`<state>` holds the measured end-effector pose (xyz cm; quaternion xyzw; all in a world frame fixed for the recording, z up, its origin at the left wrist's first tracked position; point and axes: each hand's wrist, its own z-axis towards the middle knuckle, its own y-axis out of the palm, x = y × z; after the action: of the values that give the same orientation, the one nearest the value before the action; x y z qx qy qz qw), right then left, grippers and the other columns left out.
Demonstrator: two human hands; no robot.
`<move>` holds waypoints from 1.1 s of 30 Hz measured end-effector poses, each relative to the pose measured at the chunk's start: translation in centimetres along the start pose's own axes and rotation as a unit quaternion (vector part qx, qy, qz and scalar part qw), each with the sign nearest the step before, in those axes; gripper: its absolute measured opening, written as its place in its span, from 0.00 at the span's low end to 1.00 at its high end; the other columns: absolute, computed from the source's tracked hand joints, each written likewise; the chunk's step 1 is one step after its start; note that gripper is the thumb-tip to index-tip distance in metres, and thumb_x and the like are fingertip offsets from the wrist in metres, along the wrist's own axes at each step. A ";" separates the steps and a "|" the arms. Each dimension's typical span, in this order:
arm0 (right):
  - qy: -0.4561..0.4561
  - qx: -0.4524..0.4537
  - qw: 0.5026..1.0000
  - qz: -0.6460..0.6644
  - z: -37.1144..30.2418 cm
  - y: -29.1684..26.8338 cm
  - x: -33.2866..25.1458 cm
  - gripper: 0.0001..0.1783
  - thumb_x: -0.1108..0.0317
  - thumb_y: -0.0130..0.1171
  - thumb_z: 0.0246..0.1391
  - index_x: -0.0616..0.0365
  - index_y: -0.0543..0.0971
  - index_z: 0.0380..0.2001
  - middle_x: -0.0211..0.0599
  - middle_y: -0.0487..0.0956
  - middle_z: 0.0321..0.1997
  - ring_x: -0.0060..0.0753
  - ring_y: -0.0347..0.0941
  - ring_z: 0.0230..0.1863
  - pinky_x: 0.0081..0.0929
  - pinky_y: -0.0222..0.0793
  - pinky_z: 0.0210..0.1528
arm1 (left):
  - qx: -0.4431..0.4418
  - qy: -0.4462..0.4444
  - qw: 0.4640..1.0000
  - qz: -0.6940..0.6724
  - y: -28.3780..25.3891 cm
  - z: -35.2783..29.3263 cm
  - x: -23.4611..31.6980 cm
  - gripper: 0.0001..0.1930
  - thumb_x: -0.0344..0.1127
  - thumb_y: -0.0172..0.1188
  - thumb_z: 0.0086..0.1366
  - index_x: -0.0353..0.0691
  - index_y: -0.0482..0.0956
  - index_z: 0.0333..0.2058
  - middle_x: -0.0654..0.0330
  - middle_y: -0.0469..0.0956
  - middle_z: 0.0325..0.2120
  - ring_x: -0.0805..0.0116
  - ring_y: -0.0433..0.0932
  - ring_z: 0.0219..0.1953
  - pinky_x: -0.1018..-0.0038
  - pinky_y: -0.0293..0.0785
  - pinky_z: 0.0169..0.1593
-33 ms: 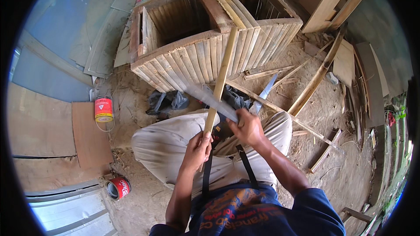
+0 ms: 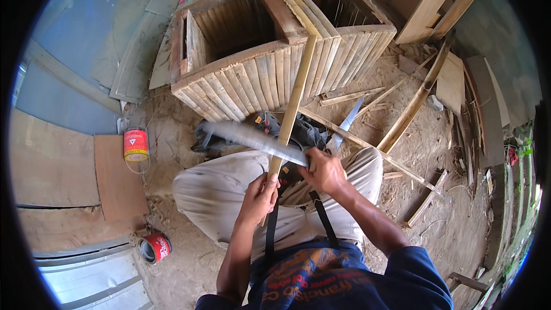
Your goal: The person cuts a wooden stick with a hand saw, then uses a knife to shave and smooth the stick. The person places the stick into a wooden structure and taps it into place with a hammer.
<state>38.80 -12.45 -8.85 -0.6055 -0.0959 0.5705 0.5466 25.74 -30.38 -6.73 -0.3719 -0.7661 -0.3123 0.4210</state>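
Observation:
My left hand is closed around the lower end of a long, narrow wooden strip. The strip slants up and away from my lap, its far end at the edge of a slatted wooden crate. My right hand grips the handle of a machete, just right of the strip. Its broad grey blade crosses the strip a little above my left hand and points left. Motion smears the blade's far end, and my fingers hide most of the handle.
A handsaw lies beyond my right knee, near a dark bag. Loose wood strips are strewn on the dirt floor at right. Two red cans sit at left by plywood sheets. Boards lean at upper right.
The machete has swung, its blade now lying flatter and its tip farther left. My right hand has shifted slightly down and left. The strip's far end has tilted slightly right.

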 end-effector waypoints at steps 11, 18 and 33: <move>0.341 0.151 0.927 -0.044 6.1 -11.6 15.9 0.14 0.63 0.58 0.55 0.64 0.80 0.36 0.43 0.80 0.19 0.31 0.76 0.19 0.35 0.71 0.21 | -0.028 0.102 0.977 0.188 -3.7 -4.9 0.0 0.14 0.41 0.51 0.74 0.40 0.71 0.29 0.72 0.65 0.15 0.85 0.62 0.16 0.82 0.57 0.21; 0.342 0.118 0.886 0.289 1.1 -7.0 9.2 0.13 0.63 0.60 0.61 0.63 0.78 0.38 0.31 0.75 0.20 0.22 0.67 0.17 0.22 0.64 0.18 | 0.055 0.101 0.993 0.038 -1.2 0.0 0.2 0.16 0.41 0.50 0.75 0.36 0.70 0.30 0.70 0.63 0.14 0.82 0.61 0.16 0.80 0.57 0.20; 0.279 0.019 0.771 0.572 -2.5 4.1 -2.6 0.17 0.66 0.59 0.63 0.71 0.77 0.46 0.43 0.83 0.38 0.20 0.73 0.23 0.21 0.71 0.24 | 0.054 0.278 0.932 -0.227 0.4 6.1 0.2 0.16 0.36 0.54 0.72 0.32 0.70 0.52 0.46 0.78 0.47 0.54 0.80 0.48 0.61 0.74 0.55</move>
<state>37.82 -17.36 -11.10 -0.6707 0.4357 0.5851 0.1339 23.48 -25.26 -9.29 -0.0629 -0.6986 -0.4482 0.5542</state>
